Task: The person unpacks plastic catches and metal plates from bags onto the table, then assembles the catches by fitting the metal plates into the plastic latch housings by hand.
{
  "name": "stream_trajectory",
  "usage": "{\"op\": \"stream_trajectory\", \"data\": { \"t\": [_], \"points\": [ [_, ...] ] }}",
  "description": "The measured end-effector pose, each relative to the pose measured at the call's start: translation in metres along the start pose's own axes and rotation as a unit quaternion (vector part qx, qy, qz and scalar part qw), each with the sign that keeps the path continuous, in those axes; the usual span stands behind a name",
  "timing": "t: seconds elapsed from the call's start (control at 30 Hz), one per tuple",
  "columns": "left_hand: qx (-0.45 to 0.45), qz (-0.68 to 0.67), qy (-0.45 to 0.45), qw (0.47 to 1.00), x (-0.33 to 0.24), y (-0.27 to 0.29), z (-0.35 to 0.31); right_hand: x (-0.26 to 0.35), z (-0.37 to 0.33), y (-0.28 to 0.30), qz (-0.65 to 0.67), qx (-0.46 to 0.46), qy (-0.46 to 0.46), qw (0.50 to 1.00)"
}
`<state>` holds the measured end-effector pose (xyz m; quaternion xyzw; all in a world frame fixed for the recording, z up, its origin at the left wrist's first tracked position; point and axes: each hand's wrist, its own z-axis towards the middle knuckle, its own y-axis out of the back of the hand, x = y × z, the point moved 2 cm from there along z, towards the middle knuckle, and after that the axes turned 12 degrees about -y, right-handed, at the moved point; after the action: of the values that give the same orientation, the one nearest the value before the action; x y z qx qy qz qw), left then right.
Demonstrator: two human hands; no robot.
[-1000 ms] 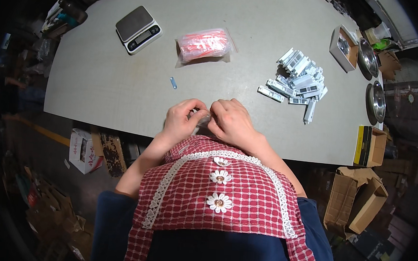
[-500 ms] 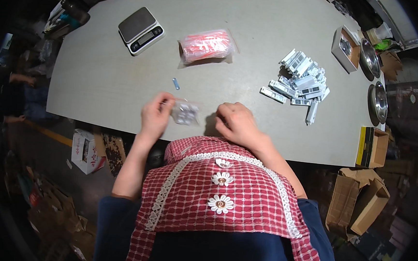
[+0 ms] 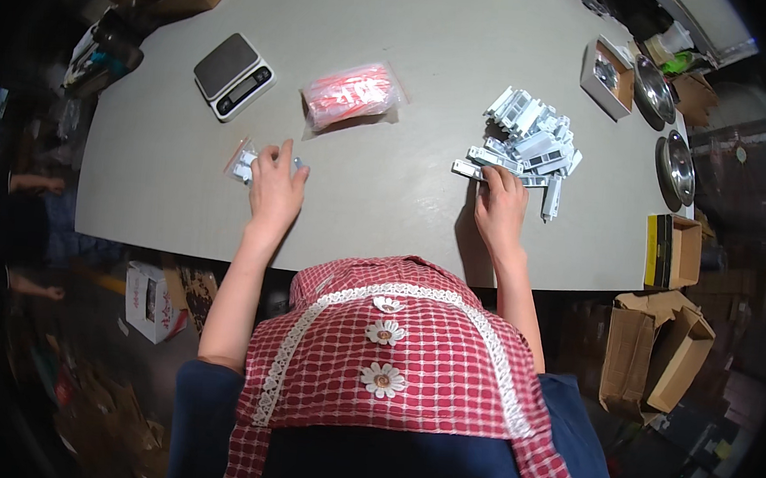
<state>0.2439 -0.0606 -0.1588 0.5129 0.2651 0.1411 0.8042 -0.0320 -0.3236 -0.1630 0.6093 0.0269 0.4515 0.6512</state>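
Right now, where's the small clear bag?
In the head view, the small clear bag lies on the left of the table, beside the left hand, this side of the scale.

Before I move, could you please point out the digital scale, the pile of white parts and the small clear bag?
Digital scale (image 3: 228, 66), head view: its dark weighing plate.
Pile of white parts (image 3: 536, 147), head view: near its middle.
Small clear bag (image 3: 242, 165), head view: its exposed left side.

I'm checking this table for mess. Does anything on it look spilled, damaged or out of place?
Nothing on the table looks plainly spilled or damaged. What stands out most is the pile of white parts at the right hand: they lie jumbled, crossing one another at odd angles.
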Motion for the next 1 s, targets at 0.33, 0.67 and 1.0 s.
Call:
{"op": "stream_trajectory", "data": {
  "t": [0.33,0.67,1.0],
  "points": [
    [0.097,0.058,-0.104,0.988,-0.027,-0.033,0.0,0.009,-0.015,-0.005,0.177,0.139,-0.063,0.972],
    [0.097,0.087,-0.078,0.988,-0.033,-0.029,-0.007,-0.036,0.043,0.019,-0.125,-0.045,0.039,0.99],
    [0.137,0.174,-0.015,0.975,-0.017,-0.037,-0.029,-0.019,0.015,0.005,0.061,0.022,-0.026,0.998]
  ]
}}
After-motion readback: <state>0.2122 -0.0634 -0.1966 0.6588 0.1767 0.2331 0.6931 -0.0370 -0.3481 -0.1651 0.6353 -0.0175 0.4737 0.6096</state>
